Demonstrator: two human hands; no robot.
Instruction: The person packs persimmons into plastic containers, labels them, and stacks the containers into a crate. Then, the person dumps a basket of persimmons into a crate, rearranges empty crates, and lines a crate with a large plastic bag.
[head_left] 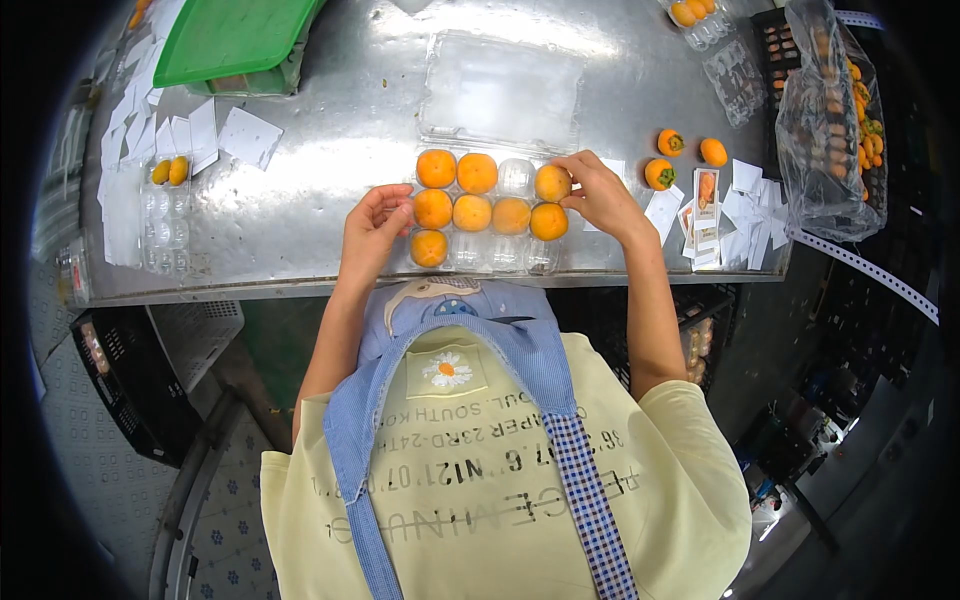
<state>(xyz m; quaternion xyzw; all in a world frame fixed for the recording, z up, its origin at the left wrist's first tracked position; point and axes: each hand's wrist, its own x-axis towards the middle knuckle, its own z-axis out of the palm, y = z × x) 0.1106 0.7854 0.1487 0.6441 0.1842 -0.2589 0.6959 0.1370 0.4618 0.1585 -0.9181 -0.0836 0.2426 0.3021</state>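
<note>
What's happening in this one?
The right hand has its fingers around a round orange fruit at the far right corner of a clear plastic tray. The left hand is at the tray's left side. Seven similar orange fruits sit in cups; four cups are empty.

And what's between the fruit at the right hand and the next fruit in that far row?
In the head view, one unfilled clear compartment lies between the fruit at the right hand and the next fruit in the far row.
</note>
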